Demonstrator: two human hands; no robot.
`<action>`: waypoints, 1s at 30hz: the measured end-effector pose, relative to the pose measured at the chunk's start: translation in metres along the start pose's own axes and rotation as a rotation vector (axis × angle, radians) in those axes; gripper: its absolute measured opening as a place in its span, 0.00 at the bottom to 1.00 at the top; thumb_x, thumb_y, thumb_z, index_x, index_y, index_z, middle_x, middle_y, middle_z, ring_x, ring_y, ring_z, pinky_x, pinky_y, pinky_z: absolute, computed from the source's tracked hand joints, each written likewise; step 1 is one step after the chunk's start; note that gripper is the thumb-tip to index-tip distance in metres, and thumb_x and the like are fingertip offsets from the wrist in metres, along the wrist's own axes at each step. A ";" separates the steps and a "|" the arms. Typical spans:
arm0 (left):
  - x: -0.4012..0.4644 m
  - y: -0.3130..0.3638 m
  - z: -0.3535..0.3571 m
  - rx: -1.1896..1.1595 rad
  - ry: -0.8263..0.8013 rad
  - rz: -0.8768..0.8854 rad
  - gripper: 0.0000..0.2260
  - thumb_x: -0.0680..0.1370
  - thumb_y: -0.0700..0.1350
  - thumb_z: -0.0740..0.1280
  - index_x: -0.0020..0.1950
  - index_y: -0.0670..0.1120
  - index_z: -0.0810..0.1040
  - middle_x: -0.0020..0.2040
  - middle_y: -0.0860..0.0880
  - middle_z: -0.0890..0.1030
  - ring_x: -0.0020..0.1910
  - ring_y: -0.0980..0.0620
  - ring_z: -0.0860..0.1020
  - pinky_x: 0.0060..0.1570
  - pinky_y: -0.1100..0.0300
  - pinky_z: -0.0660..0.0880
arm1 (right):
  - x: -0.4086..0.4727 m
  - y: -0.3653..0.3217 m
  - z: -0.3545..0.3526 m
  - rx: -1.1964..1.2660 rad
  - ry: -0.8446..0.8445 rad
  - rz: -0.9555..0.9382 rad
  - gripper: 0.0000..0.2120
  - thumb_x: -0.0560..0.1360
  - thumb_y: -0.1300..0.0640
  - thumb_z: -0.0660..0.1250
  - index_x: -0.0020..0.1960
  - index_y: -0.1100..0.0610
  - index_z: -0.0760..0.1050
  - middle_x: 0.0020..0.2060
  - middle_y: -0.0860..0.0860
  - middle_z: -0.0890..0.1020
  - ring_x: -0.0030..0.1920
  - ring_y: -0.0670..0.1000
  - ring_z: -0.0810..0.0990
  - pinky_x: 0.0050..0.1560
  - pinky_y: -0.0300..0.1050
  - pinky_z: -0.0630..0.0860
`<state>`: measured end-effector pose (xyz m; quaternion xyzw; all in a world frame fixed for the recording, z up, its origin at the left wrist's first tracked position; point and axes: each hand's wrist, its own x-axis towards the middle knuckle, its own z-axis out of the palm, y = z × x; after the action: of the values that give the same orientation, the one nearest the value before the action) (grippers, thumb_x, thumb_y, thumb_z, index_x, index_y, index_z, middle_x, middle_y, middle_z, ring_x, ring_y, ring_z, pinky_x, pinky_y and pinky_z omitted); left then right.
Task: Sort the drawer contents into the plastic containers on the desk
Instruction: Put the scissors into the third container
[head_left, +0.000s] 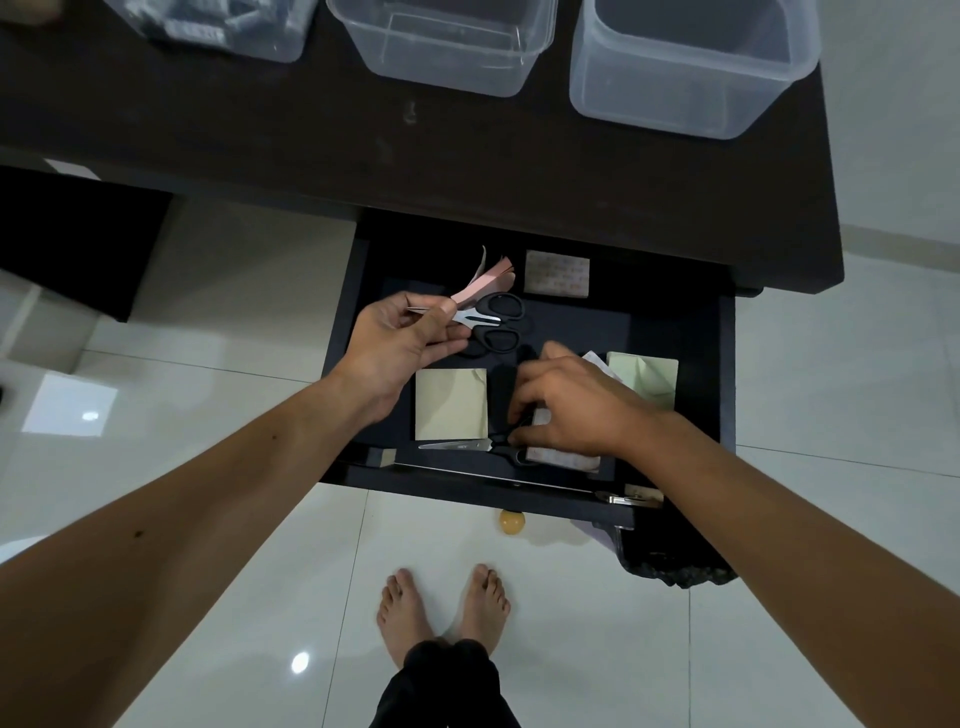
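Observation:
The dark drawer (727, 364) stands pulled out below the desk. My left hand (400, 343) hovers over its left side, shut on a black-handled pair of scissors (491, 317) together with pink paper slips (483, 283). My right hand (576, 400) is down in the drawer's front right, its fingers on the black handles of a second pair of scissors (457, 445) lying along the front. Two pale green note pads (451, 404) (649, 376) and a patterned packet (557, 273) lie on the drawer floor. Another packet (561, 457) shows under my right hand.
Three clear plastic containers stand on the dark desk (260, 135): the left one (228, 26) holds dark items, the middle one (447, 47) and right one (691, 67) look empty. A black-lined bin (670, 561) stands below the drawer's right corner. My bare feet (441, 613) are on white tiles.

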<state>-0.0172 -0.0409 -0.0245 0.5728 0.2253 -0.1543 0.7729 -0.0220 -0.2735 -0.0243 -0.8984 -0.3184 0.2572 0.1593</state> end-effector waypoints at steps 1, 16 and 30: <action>0.000 0.000 0.000 -0.004 0.000 -0.002 0.04 0.82 0.40 0.70 0.54 0.40 0.80 0.45 0.42 0.86 0.49 0.45 0.87 0.58 0.50 0.83 | -0.001 -0.001 0.001 -0.029 0.002 -0.011 0.12 0.73 0.40 0.76 0.52 0.45 0.86 0.48 0.40 0.79 0.54 0.46 0.67 0.56 0.47 0.74; 0.000 -0.001 0.001 0.011 -0.004 -0.001 0.04 0.82 0.40 0.70 0.54 0.40 0.79 0.47 0.40 0.84 0.49 0.46 0.87 0.57 0.51 0.84 | 0.002 -0.012 0.002 -0.111 -0.106 -0.063 0.15 0.72 0.38 0.76 0.53 0.45 0.82 0.45 0.38 0.80 0.55 0.49 0.64 0.53 0.46 0.67; 0.000 -0.001 0.001 0.010 -0.013 -0.005 0.04 0.81 0.40 0.71 0.55 0.40 0.80 0.49 0.38 0.83 0.50 0.45 0.87 0.55 0.53 0.84 | -0.002 -0.017 -0.007 0.037 -0.257 0.070 0.13 0.73 0.40 0.77 0.56 0.40 0.83 0.51 0.44 0.72 0.54 0.50 0.62 0.58 0.46 0.67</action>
<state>-0.0175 -0.0421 -0.0248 0.5750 0.2211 -0.1611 0.7711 -0.0274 -0.2627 -0.0104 -0.8655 -0.2997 0.3814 0.1248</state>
